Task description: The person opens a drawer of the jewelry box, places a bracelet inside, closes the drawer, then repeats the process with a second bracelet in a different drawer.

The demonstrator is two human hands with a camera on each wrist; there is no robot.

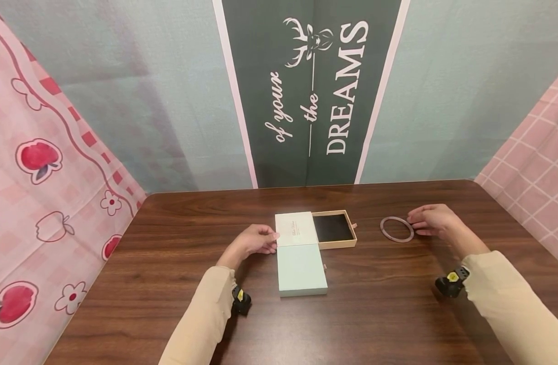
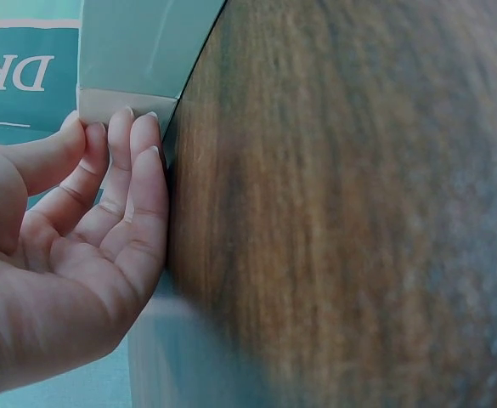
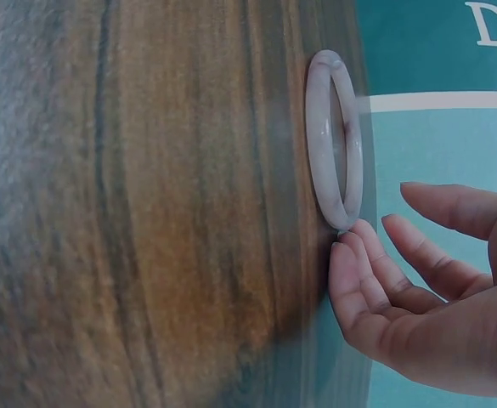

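Observation:
My left hand [image 1: 257, 239] rests at the left edge of a white slide-out gift box [image 1: 288, 225] with faint printed lettering. In the left wrist view its fingertips touch the end of the box [image 2: 116, 104], thumb near the corner. From the right side of the box extends a cream-edged drawer [image 1: 338, 246] with a black lining and a small ribbon tab. A pale pinkish bangle [image 1: 397, 218] lies flat to the right. Beside it is my right hand [image 1: 436, 220], fingers loosely bent, fingertips at the rim of the bangle [image 3: 318, 140] without wrapping round it.
A mint-green box [image 1: 301, 269] lies directly in front of the white one, with a small tab on its right side. Everything lies on a brown wood-grain table [image 1: 370, 314]. Behind the table hangs a printed cloth [image 1: 187, 101], with pink patterned cloths at both sides.

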